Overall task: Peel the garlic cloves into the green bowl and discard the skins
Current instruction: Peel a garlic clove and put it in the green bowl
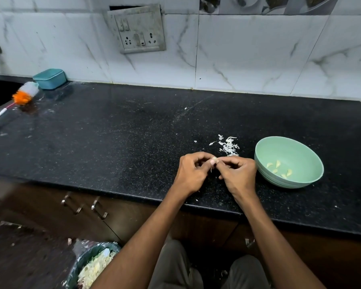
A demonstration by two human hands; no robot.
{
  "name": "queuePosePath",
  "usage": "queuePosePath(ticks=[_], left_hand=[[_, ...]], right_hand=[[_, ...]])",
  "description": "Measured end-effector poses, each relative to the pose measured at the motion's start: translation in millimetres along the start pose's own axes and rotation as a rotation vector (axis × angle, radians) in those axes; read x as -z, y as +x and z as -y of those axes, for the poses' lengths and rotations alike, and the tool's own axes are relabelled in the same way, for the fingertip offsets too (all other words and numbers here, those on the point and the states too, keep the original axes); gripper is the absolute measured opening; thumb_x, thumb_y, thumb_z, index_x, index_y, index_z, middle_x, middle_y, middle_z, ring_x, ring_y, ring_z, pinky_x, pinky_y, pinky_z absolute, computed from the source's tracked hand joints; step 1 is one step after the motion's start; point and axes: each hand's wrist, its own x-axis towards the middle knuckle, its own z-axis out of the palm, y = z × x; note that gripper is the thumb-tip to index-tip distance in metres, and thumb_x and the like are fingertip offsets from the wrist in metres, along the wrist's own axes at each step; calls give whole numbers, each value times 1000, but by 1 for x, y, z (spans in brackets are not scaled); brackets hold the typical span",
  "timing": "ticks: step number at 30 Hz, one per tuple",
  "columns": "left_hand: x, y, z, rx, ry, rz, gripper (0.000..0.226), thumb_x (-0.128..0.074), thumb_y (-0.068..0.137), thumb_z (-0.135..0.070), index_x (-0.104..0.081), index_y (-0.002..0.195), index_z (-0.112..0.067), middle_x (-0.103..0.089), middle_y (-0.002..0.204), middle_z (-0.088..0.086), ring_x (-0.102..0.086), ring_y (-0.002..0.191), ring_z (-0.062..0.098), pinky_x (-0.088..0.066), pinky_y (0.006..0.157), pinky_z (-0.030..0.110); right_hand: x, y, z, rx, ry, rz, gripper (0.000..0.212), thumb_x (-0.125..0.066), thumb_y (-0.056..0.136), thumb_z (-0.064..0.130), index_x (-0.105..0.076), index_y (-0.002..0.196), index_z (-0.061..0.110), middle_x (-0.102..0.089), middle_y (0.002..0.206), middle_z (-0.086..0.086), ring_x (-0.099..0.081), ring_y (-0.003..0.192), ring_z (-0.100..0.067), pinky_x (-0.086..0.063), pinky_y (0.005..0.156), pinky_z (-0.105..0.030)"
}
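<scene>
My left hand [193,172] and my right hand [239,174] meet above the black counter, fingertips pinched together on one small garlic clove [214,158]; a strip of skin hangs below it. Just behind the hands lies a small heap of white garlic skins [228,146]. To the right stands the green bowl [265,149], with several peeled cloves [278,170] lying in its bottom.
A bin [79,265] lined with a plastic bag and holding pale scraps stands on the floor at lower left. A teal box [49,78] and an orange-white brush [25,93] sit at the counter's far left by the sink. The black counter [113,132] stretches left of my hands.
</scene>
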Motion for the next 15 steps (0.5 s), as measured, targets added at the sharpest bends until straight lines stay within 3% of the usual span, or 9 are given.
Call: queuePosePath(ticks=[5,9,12,15], left_hand=[[-1,0,-1,19,17,-58,9,-73,92,-16,-81,96,-16,-78,87,-5,-72,72,17,-60,68,38],[2,1,-3,80,-69,-59,13,-68,94,-5,-80,96,-10,-77,82,3,-65,60,13,-55,61,28],[3,1,-3,112,-151,-69,17,-63,96,-1,-78,95,-8,-74,77,16,-60,58,15,-54,63,31],[4,0,-3,123,-210,-87,18,-62,96,0,-77,95,-8,-75,79,13,-59,60,15,-54,67,33]], right_hand=[[0,-1,-2,65,-39,31,13,-82,81,5,-83,79,18,-76,74,6,-69,60,-26,-59,54,-49],[0,-1,-3,54,-35,43,14,-82,80,4,-83,78,18,-76,75,6,-69,60,-19,-61,55,-46],[1,-1,-2,39,-9,52,10,-83,80,6,-83,78,16,-76,74,4,-68,59,-16,-58,54,-43],[0,-1,0,22,36,39,15,-83,80,4,-82,75,18,-76,72,1,-63,54,-17,-53,49,-37]])
